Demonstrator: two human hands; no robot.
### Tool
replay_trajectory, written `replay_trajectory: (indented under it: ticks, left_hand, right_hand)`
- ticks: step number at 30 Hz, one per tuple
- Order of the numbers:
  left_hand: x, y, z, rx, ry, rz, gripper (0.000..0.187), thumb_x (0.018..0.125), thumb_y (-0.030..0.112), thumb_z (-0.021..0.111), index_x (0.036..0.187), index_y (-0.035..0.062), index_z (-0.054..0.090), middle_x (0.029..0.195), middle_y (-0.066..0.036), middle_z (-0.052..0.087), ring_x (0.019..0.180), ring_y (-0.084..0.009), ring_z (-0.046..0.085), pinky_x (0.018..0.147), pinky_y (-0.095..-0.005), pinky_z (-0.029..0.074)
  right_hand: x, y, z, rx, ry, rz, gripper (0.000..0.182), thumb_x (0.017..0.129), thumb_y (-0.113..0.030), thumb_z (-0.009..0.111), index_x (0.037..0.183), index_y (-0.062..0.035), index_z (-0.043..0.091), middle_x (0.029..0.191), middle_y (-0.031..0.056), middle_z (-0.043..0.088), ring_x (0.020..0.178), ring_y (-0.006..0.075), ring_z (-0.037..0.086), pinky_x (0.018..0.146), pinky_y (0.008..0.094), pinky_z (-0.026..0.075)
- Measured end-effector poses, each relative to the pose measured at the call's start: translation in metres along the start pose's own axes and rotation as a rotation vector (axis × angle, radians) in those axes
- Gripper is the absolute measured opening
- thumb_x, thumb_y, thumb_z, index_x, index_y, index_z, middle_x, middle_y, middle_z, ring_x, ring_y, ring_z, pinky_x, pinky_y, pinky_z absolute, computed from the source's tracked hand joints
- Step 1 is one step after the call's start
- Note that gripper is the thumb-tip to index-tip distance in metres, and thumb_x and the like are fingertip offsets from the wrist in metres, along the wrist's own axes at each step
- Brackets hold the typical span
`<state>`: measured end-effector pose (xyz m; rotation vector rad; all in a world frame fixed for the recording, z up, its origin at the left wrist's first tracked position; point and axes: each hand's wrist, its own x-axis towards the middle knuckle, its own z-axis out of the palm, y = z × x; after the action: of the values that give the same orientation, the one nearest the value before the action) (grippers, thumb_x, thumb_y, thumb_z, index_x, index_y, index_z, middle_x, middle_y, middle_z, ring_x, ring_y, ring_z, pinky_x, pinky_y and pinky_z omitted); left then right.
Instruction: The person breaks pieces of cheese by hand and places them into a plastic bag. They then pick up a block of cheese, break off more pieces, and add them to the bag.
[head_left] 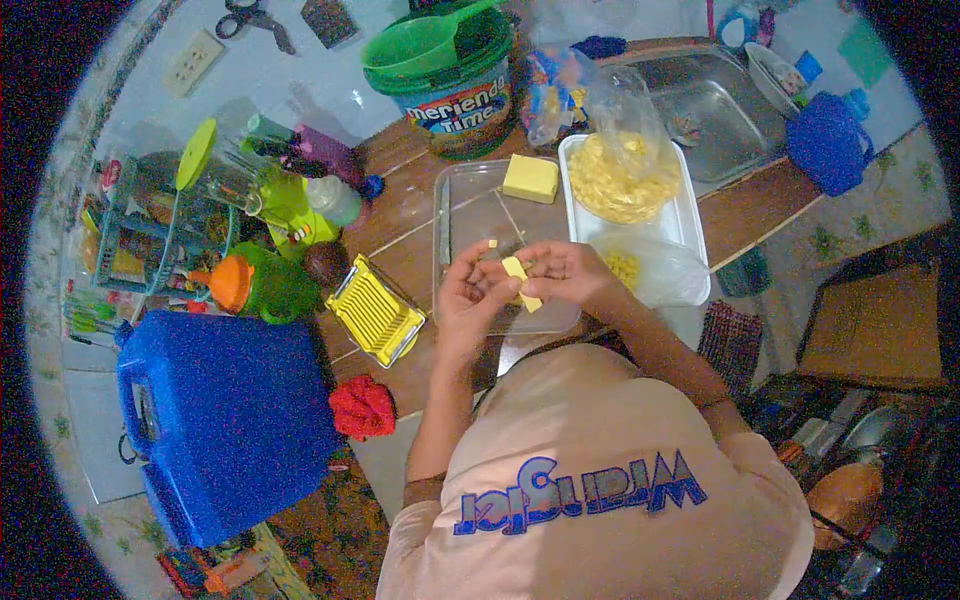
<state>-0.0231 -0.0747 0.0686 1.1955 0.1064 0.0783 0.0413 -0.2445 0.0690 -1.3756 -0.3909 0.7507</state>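
Observation:
My left hand (472,288) and my right hand (562,270) meet over a clear plastic tray (470,180). Between their closed fingertips are pale yellow strips of what looks like cheese (514,268). A small cube of the same colour (493,243) shows by the tips of my left fingers. At the tray's far right corner sits a larger yellow cheese block (530,178). A knife (444,225) lies along the tray's left side. Right of it, a white tray (697,215) bears a plastic bag of yellow pieces (622,180) and a smaller bag, partly hidden by my right arm.
A yellow slicer (375,310) lies left of my hands, near a red cloth (362,407) and a big blue jug (230,420). Behind the tray stands a labelled bucket (450,100) with a green strainer (410,48) on top. A metal sink (715,110) is at the back right.

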Motion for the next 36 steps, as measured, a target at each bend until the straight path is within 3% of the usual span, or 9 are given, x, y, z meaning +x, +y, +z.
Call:
replay_trajectory:
  ticks: [5,11,17,26,31,36]
  left_hand:
    - [-0.001,0.000,0.002,-0.010,0.010,-0.010,0.052,0.076,-0.003,0.065,0.123,0.0023,0.044,0.092,-0.009,0.062,0.084,-0.0138,0.060,0.074,-0.0273,0.051]
    - [-0.006,0.007,0.012,0.022,-0.011,-0.014,0.059,0.074,-0.006,0.066,0.127,0.0024,0.039,0.093,-0.010,0.062,0.087,-0.0148,0.060,0.076,-0.0282,0.051]
    - [-0.007,0.009,0.012,0.007,-0.021,-0.069,0.064,0.074,-0.007,0.065,0.130,0.0026,0.036,0.096,-0.011,0.062,0.089,-0.0164,0.060,0.075,-0.0289,0.052]
    - [-0.007,0.011,0.015,-0.024,-0.034,-0.093,0.063,0.075,-0.006,0.064,0.130,0.0027,0.035,0.100,-0.012,0.060,0.090,-0.0177,0.060,0.074,-0.0295,0.053]
    - [-0.007,0.007,0.012,-0.026,-0.044,-0.080,0.063,0.073,-0.003,0.067,0.128,0.0056,0.040,0.101,-0.011,0.060,0.088,-0.0186,0.061,0.076,-0.0311,0.052]
    - [-0.007,0.006,0.011,0.015,-0.058,-0.079,0.067,0.073,-0.007,0.066,0.131,0.0037,0.035,0.102,-0.011,0.058,0.090,-0.0179,0.060,0.075,-0.0296,0.052]
  right_hand:
    - [-0.005,-0.004,0.001,0.109,0.005,0.021,0.041,0.079,-0.009,0.066,0.117,-0.0001,0.050,0.087,0.0071,0.064,0.075,0.0120,0.060,0.069,0.0252,0.049]
    - [-0.009,-0.002,-0.004,0.128,0.017,-0.009,0.045,0.081,-0.011,0.063,0.121,-0.0007,0.046,0.095,0.0119,0.064,0.084,0.0178,0.062,0.074,0.0307,0.051]
    - [-0.013,-0.009,-0.001,0.125,0.060,-0.032,0.059,0.077,-0.010,0.066,0.129,-0.0038,0.038,0.091,0.0117,0.064,0.084,0.0188,0.062,0.075,0.0322,0.050]
    - [-0.011,-0.008,-0.003,0.113,0.063,-0.017,0.057,0.079,-0.008,0.064,0.129,-0.0049,0.037,0.087,0.0095,0.065,0.077,0.0181,0.062,0.072,0.0315,0.050]
    - [-0.015,-0.010,-0.001,0.113,0.016,-0.048,0.058,0.078,-0.006,0.065,0.129,-0.0053,0.037,0.097,0.0130,0.063,0.088,0.0211,0.062,0.080,0.0343,0.049]
    - [-0.015,-0.006,-0.004,0.102,-0.059,-0.090,0.062,0.076,-0.003,0.066,0.130,-0.0058,0.035,0.105,0.0158,0.061,0.097,0.0235,0.060,0.087,0.0365,0.046]
